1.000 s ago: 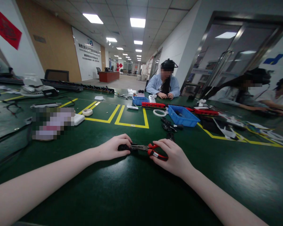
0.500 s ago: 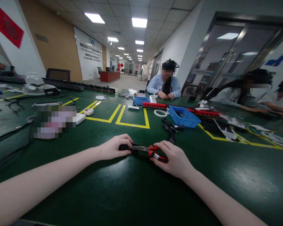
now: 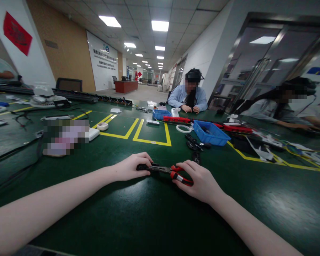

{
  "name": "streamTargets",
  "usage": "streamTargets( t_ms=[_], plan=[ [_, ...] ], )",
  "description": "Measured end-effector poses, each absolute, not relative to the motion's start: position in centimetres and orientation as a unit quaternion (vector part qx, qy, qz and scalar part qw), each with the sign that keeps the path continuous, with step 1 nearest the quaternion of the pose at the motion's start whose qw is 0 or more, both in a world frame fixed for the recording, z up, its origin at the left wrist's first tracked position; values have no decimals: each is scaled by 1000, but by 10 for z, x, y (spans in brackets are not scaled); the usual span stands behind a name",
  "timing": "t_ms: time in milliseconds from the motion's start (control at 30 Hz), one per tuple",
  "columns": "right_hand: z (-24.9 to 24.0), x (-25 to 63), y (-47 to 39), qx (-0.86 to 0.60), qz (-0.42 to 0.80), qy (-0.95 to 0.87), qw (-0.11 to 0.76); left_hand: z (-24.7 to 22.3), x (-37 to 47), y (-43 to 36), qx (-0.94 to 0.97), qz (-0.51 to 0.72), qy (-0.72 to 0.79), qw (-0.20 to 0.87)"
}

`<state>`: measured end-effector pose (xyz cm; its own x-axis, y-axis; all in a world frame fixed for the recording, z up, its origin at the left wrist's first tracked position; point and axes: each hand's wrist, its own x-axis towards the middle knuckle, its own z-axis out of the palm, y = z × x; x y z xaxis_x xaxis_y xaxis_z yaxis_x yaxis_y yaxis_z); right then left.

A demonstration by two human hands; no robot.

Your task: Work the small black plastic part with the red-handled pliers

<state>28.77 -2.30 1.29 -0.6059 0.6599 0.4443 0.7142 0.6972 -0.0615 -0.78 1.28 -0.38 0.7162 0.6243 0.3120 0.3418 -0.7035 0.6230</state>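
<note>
Pliers with red handles are held low over the green tabletop, just in front of the yellow marked lines. The handles are gripped by the closed fingers of the right hand; a small black part at the pliers' nose is pinched by the left hand. A blue bin is seen beyond the pliers.

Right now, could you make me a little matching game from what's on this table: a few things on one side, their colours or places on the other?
Things:
1. pliers
2. bin
3. tape roll
4. left hand

Descriptions:
A. white ring lying flat
B. blue, open-topped
C. red handles, in the right hand
D. on a small black part

Pairs: 1-C, 2-B, 3-A, 4-D
</note>
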Motion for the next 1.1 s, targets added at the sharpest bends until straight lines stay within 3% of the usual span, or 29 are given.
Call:
streamTargets(
  t_ms=[1100],
  plan=[
    [20, 296, -17, -366, -82, -902, 216, -2, -7, 14, 896, 246, 261, 263]
  ],
)
